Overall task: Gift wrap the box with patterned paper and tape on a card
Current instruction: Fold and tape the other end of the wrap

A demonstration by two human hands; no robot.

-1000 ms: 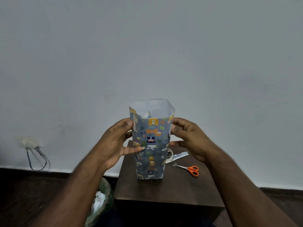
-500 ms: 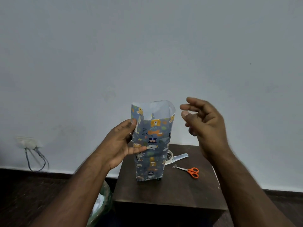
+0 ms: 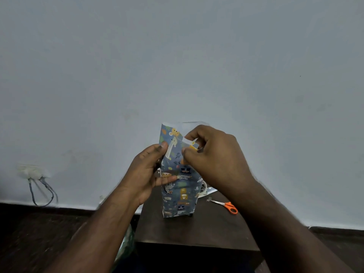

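**Both hands on the paper-wrapped box, standing on the small table**

The box [image 3: 178, 186], wrapped in blue paper printed with small animals, stood upright on its end near the middle of a dark brown table [image 3: 197, 231]. The paper [image 3: 167, 133] rose past the top of the box as an open sleeve, its white inner side showing at the mouth.

The left hand [image 3: 146, 172] gripped the box from its left side, thumb laid across the front face and a fingertip pressed against the upper left edge. The right hand [image 3: 212, 154] was at the top of the sleeve, its fingers curled and pinching the near edge of the paper, which was bent inward and down there. The two hands were close together, with only the width of the box between them.

Behind the box on the right, partly hidden by it and by the right wrist, lay a roll of tape [image 3: 203, 189] and a pale strip or sheet whose nature I could not tell. A pair of orange-handled scissors [image 3: 226, 206] lay on the table just right of that, apart from the box.

To the left of the table, below the left forearm, a bag [image 3: 127, 245] with something pale in it showed on the dark floor. A socket [image 3: 32, 171] with hanging wires sat low on the grey wall at far left.
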